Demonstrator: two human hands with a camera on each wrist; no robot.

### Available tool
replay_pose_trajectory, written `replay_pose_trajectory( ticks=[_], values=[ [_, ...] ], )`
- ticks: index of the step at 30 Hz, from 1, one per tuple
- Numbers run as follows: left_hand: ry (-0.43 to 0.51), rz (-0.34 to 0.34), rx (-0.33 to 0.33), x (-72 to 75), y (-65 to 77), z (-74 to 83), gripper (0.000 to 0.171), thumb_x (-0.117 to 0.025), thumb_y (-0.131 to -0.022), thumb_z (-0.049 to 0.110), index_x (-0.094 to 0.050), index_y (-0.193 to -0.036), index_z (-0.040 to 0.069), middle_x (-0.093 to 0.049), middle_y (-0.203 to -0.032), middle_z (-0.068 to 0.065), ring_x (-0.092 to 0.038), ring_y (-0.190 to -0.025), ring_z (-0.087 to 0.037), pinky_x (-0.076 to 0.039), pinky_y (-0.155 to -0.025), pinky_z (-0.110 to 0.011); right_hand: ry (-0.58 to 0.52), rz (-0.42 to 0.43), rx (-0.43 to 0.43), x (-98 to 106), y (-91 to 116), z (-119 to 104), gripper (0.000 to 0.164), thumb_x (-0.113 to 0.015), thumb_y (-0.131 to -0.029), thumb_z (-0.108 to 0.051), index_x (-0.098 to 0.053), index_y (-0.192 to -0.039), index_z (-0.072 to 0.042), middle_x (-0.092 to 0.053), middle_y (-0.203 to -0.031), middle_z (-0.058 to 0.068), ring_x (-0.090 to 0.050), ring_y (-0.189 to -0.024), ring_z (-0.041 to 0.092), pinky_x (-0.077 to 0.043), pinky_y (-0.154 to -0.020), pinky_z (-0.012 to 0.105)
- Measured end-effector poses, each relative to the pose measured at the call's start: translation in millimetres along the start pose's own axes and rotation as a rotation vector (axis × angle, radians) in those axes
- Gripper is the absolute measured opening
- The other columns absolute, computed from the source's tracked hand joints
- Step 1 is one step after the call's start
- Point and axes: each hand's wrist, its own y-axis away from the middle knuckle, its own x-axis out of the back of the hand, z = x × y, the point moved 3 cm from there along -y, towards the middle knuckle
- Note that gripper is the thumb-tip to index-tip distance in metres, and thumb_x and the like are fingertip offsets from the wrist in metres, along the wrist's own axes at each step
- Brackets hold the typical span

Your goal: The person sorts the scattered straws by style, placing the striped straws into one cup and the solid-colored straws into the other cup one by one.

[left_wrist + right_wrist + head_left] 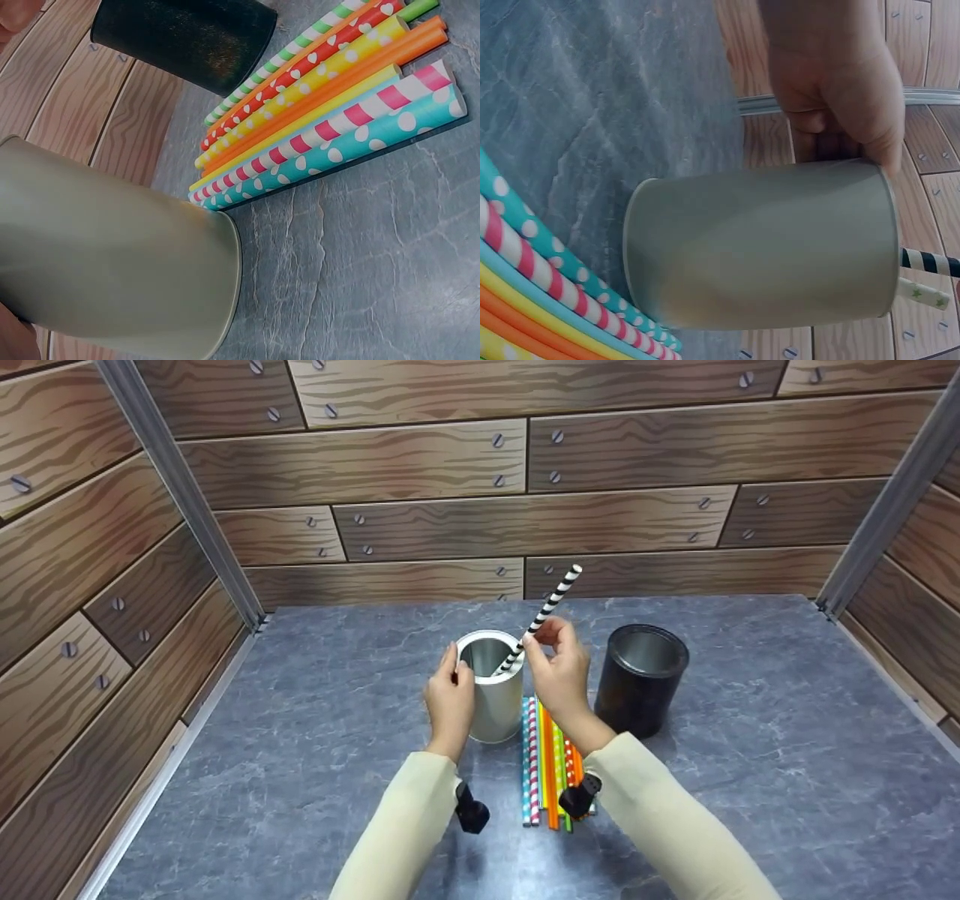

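A light grey can (495, 716) stands upright on the table, its open top toward the head camera. My left hand (448, 709) grips its left side near the rim, with the thumb and fingers on the wall. Between thumb and fingers my right hand (561, 671) pinches a black-and-white striped straw (555, 604). That straw slants, its lower end inside the can's mouth and its upper end pointing up and right. A white straw with green stars (924, 293) also pokes from the mouth in the right wrist view. Most of its length is hidden by the can.
Several colourful paper straws (553, 780), striped, dotted and plain, lie side by side below the right hand. To their right stands an open black can (637, 690). Wood-patterned walls (450, 457) enclose the grey marbled table (300, 780) at the back and sides.
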Motion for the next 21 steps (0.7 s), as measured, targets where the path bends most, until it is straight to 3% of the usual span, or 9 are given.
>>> replay_pose_trajectory(
  ticks=[5,9,16,21],
  values=[
    [0.011,0.006,-0.013,-0.4,-0.3,0.0,0.041,-0.050,-0.088,0.012,-0.054,-0.128,0.001,-0.053,-0.130,-0.012,-0.048,-0.123,-0.023,-0.045,-0.093,-0.036,0.047,-0.013,0.008,-2,7,5,0.017,-0.062,-0.081,0.001,-0.055,-0.096,0.005,-0.064,-0.083,0.015,-0.063,-0.081,0.027,-0.049,-0.063,0.021],
    [0.022,0.012,-0.026,-1.4,-0.5,-0.8,0.041,-0.051,-0.088,0.010,-0.054,-0.127,0.000,-0.054,-0.129,-0.013,-0.048,-0.122,-0.024,-0.045,-0.094,-0.036,0.067,-0.025,0.005,-3,11,5,0.017,-0.063,-0.081,0.002,-0.055,-0.095,0.006,-0.064,-0.082,0.016,-0.064,-0.081,0.028,-0.050,-0.063,0.023],
    [-0.006,0.017,-0.027,-0.5,-0.3,-0.6,0.041,-0.050,-0.088,0.011,-0.055,-0.127,0.002,-0.054,-0.130,-0.011,-0.052,-0.118,-0.020,-0.047,-0.080,-0.033,0.048,-0.058,-0.061,-7,12,18,0.019,-0.064,-0.081,0.000,-0.056,-0.097,0.005,-0.064,-0.085,0.016,-0.064,-0.082,0.028,-0.053,-0.067,0.028],
    [-0.014,0.020,-0.042,1.0,-0.2,0.1,0.041,-0.050,-0.087,0.011,-0.055,-0.127,0.001,-0.055,-0.129,-0.012,-0.052,-0.119,-0.022,-0.047,-0.089,-0.036,0.073,-0.062,-0.082,-8,11,21,0.018,-0.066,-0.080,-0.001,-0.057,-0.094,0.005,-0.064,-0.084,0.017,-0.064,-0.079,0.028,-0.052,-0.071,0.029]
  ],
)
